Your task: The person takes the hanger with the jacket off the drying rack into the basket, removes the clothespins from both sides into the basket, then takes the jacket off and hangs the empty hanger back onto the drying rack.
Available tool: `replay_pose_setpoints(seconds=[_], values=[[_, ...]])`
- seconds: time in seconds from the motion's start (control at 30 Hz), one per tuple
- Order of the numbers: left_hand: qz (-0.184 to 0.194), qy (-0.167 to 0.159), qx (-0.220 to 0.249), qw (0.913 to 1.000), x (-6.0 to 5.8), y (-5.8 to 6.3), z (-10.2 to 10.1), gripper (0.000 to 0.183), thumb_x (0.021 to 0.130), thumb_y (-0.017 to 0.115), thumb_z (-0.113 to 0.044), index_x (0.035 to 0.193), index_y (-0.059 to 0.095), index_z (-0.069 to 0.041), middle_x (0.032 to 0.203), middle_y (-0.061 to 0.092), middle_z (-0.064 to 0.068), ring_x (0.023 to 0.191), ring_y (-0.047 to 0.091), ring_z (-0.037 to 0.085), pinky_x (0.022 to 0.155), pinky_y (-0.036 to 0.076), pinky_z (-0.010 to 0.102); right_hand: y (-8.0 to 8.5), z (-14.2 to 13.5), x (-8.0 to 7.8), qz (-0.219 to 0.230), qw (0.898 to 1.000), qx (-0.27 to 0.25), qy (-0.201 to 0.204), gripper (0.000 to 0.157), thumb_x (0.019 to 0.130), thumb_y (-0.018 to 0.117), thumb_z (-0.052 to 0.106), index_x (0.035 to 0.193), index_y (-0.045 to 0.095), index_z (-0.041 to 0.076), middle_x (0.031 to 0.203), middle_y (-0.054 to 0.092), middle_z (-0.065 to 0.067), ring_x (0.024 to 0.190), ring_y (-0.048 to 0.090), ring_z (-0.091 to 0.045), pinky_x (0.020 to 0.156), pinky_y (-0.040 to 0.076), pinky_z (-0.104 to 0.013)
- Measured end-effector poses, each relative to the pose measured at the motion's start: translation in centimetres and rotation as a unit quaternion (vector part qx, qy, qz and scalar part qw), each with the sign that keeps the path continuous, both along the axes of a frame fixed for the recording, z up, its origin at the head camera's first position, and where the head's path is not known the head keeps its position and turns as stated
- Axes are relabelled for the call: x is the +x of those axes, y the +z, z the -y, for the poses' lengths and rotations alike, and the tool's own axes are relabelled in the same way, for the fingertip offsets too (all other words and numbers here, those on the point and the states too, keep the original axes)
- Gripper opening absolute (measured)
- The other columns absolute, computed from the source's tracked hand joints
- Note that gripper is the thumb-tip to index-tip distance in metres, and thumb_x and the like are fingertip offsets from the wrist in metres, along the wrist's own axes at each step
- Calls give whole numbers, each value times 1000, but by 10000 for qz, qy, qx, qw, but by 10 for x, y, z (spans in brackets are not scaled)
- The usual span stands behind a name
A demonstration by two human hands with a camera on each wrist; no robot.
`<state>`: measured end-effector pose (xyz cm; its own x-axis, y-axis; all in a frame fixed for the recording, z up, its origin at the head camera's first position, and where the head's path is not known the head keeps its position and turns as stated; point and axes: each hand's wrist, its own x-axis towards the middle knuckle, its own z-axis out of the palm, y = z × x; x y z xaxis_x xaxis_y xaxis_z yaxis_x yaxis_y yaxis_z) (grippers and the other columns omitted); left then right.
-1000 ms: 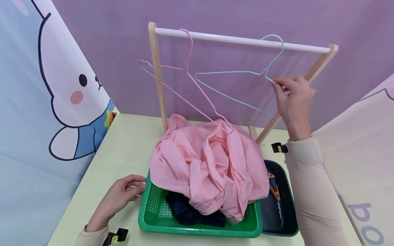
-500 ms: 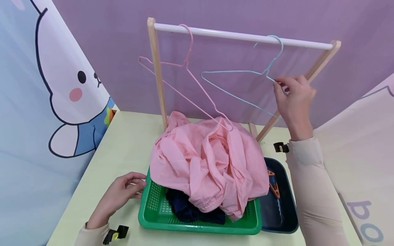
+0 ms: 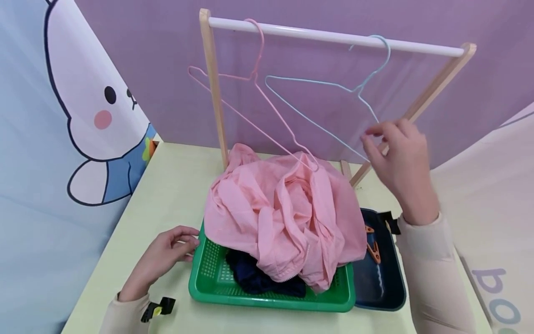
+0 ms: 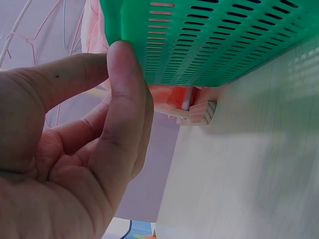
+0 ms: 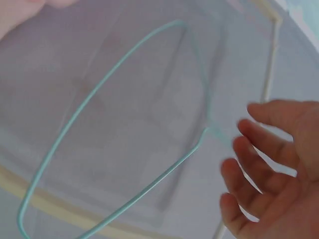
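My right hand (image 3: 400, 157) stands just in front of the light-blue hanger (image 3: 360, 88), fingers loosely bent and nothing held. In the right wrist view a gap shows between the fingertips and this hanger (image 5: 144, 190). The hanger's hook lies over the rack's white rod (image 3: 308, 33). A pink hanger (image 3: 255, 76) hangs further left, its lower end over a crumpled pink jacket (image 3: 283, 208). That jacket lies heaped over a green basket (image 3: 267, 300). My left hand (image 3: 167, 248), fingers relaxed, touches the basket's left rim with its fingertips.
Dark navy cloth (image 3: 254, 276) lies in the basket under the jacket. To the right stands a dark blue tray (image 3: 375, 292) with orange clips (image 3: 374, 253). Wooden rack posts (image 3: 214, 88) rise behind. A purple wall (image 3: 167, 93) closes off the back.
My right hand has let go of the light-blue hanger and moved slightly down and toward me. The hanger hangs freely on the rod. The left hand stays at the basket; the view has tilted slightly.
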<state>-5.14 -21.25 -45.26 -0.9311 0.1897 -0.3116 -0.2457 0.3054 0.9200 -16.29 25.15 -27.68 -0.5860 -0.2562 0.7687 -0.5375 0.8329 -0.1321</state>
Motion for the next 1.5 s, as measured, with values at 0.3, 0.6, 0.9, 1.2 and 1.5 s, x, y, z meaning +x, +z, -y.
replay_pose_setpoints(seconds=[0.3, 0.6, 0.9, 1.2, 1.5], values=[[-66, -47, -6, 10000, -2, 2, 1, 40, 99, 67, -18, 128, 57, 6, 101, 64, 15, 82, 70, 25, 72, 61, 39, -35, 6, 27, 1425, 9827, 956, 700, 21, 84, 78, 11, 101, 72, -1, 95, 64, -19, 82, 60, -35, 69, 53, -50], [-34, -22, -38, 10000, -1, 2, 1, 40, 99, 67, -17, 129, 56, 6, 102, 64, 16, 83, 70, 25, 73, 61, 39, -75, -5, 23, 2910, 9486, 1179, 397, 36, 89, 77, 16, 118, 67, -2, 115, 60, -25, 104, 56, -42, 88, 49, -60], [-19, -11, 102, 9999, -1, 0, 1, 41, 98, 67, -17, 130, 55, 7, 103, 64, 17, 83, 71, 26, 72, 61, 38, -94, -15, 8, 3325, 9318, 1452, 29, 41, 91, 74, 27, 114, 67, -7, 114, 62, -30, 105, 55, -46, 91, 46, -61], [92, -3, 292, 9995, -2, -3, 3, 42, 98, 67, -17, 131, 54, 8, 104, 63, 18, 85, 70, 26, 74, 61, 39, -114, -18, -4, 3938, 9070, 1493, 54, 22, 92, 72, 22, 96, 75, 1, 113, 61, -28, 105, 54, -45, 86, 47, -63], [250, -24, 511, 9984, -2, -6, 5, 42, 100, 65, -16, 131, 53, 9, 106, 64, 18, 88, 70, 26, 77, 60, 41, -127, -12, -8, 3159, 9359, 1536, 273, 8, 86, 74, 7, 91, 77, 2, 102, 65, -20, 93, 58, -40, 70, 52, -58]])
